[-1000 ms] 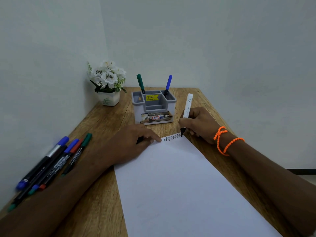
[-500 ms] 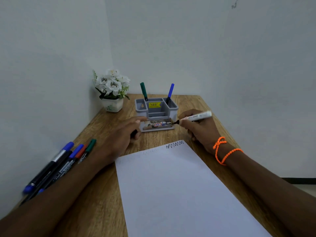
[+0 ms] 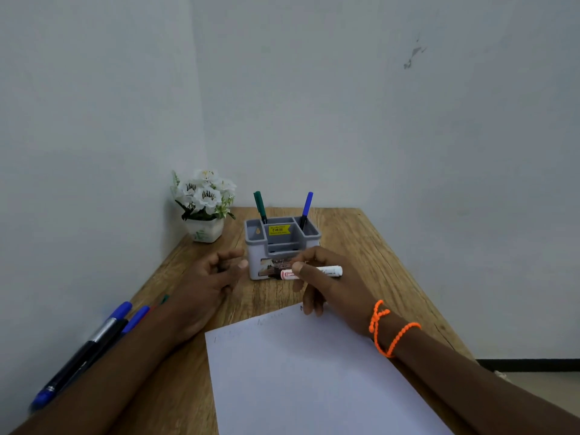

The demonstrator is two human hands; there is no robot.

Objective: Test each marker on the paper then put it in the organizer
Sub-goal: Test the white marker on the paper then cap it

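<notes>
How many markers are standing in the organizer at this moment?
2. A green marker stands in the back left compartment of the gray organizer, and a blue marker in the back right one. The white marker lies in the right hand, outside it.

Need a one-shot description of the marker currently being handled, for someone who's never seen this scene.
Find the grey organizer at the far end of the wooden table. Just in front of it, the right hand grips a white marker lying level. The other markers have dark barrels.
</notes>
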